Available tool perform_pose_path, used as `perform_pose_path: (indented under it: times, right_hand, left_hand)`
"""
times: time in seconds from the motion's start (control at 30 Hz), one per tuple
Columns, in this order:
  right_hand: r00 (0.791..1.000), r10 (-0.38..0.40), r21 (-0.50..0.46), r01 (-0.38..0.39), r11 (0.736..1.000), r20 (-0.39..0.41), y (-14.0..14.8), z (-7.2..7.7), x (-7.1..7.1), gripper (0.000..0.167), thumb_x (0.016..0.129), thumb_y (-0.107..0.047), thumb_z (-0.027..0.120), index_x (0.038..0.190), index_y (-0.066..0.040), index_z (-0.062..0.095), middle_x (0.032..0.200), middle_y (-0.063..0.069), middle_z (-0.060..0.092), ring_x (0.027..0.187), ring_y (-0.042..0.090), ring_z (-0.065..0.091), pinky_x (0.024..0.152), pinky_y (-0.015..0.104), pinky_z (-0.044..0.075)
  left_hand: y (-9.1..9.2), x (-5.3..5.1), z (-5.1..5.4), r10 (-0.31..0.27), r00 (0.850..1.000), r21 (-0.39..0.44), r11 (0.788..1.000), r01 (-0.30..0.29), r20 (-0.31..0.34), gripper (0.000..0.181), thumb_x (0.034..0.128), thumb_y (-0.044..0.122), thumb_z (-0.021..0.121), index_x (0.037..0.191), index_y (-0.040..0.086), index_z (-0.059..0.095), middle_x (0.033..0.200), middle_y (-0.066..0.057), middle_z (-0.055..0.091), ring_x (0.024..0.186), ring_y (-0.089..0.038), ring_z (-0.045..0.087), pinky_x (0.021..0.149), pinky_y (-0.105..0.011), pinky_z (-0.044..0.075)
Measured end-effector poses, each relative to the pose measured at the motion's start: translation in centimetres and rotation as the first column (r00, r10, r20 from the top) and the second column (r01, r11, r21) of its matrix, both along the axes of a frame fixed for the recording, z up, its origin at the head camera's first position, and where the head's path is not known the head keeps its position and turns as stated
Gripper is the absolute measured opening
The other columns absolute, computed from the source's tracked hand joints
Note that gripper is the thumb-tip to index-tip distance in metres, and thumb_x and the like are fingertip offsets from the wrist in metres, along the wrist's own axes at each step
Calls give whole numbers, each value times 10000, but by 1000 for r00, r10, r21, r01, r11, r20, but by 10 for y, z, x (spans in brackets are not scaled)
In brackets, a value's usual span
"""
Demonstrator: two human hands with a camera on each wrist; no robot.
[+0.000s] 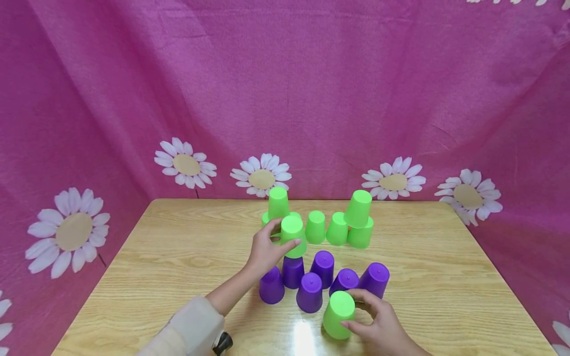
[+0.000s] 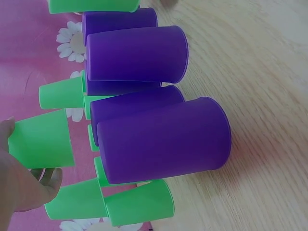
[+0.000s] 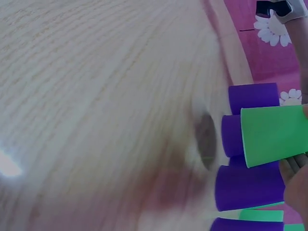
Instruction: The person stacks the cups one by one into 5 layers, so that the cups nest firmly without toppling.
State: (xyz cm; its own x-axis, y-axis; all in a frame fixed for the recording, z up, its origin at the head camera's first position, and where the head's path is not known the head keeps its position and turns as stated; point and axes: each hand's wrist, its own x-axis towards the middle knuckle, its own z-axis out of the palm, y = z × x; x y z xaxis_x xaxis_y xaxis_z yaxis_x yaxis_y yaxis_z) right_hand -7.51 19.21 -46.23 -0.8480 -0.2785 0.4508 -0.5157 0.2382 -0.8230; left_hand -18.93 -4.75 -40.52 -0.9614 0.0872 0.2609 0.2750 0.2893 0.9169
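Observation:
My left hand [image 1: 263,254] grips an upside-down green cup [image 1: 292,235] between thumb and fingers, in front of the left green stack. That cup is raised off the table in the left wrist view. At the front right, my right hand [image 1: 384,329] holds another upside-down green cup [image 1: 337,316] by its sides. Its shadow lies apart from it in the right wrist view, so it is also lifted. Several purple cups [image 1: 309,294] stand upside down in two loose rows between and beside the hands.
Behind the purple cups is a row of upside-down green cups [image 1: 315,228]. One green cup [image 1: 278,201] sits on top at the left end, another [image 1: 358,208] at the right end, slightly tilted. The wooden table [image 1: 178,247] meets a pink flowered cloth [image 1: 285,99].

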Motion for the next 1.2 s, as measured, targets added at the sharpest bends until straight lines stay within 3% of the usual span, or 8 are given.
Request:
perform_pose_path:
  times: [0.3, 0.67, 0.9, 1.03, 1.2]
  right_hand:
    - [996, 50, -35, -53, 998, -73, 1, 19, -6, 494, 644, 128, 743, 1100, 56, 568, 1082, -151, 624, 964, -36, 589, 858, 101, 468]
    - [999, -41, -65, 39, 997, -36, 4, 45, -23, 462, 651, 177, 705, 1082, 125, 547, 1068, -196, 615, 970, -54, 578, 862, 80, 467]
    - [997, -41, -90, 36, 995, -58, 7, 51, -36, 445, 661, 204, 677, 1080, 150, 537, 1080, -179, 628, 994, -47, 588, 873, 96, 474]
    - [997, -66, -72, 63, 995, -45, 8, 50, -38, 439, 664, 195, 681, 1077, 155, 536, 1076, -206, 621, 987, -63, 585, 866, 87, 472]
    - [997, -69, -70, 66, 995, -42, 6, 49, -42, 443, 670, 185, 683, 1086, 162, 533, 1088, -212, 616, 979, -61, 587, 859, 90, 476]
  left_hand:
    - [4, -3, 0, 6, 999, 0, 1000, -6, -38, 507, 725, 92, 773, 1177, -11, 567, 1081, -212, 647, 1018, -332, 611, 828, -406, 540]
    - [7, -11, 1, 36, 998, -3, 999, -36, -45, 506, 736, 106, 770, 1181, -19, 563, 1100, -217, 641, 1035, -344, 603, 847, -420, 534]
    - [14, -19, 1, 41, 999, 29, 999, -40, -35, 511, 743, 85, 760, 1195, -36, 554, 1157, -214, 620, 1092, -350, 584, 903, -427, 515]
    - [21, -23, 1, 50, 998, 2, 999, -50, -42, 526, 744, 97, 761, 1202, -49, 545, 1163, -228, 616, 1101, -356, 581, 904, -428, 514]
    - [26, -28, 4, 104, 993, -46, 993, -106, -50, 546, 738, 121, 769, 1203, -55, 542, 1146, -253, 621, 1083, -364, 595, 896, -439, 517]
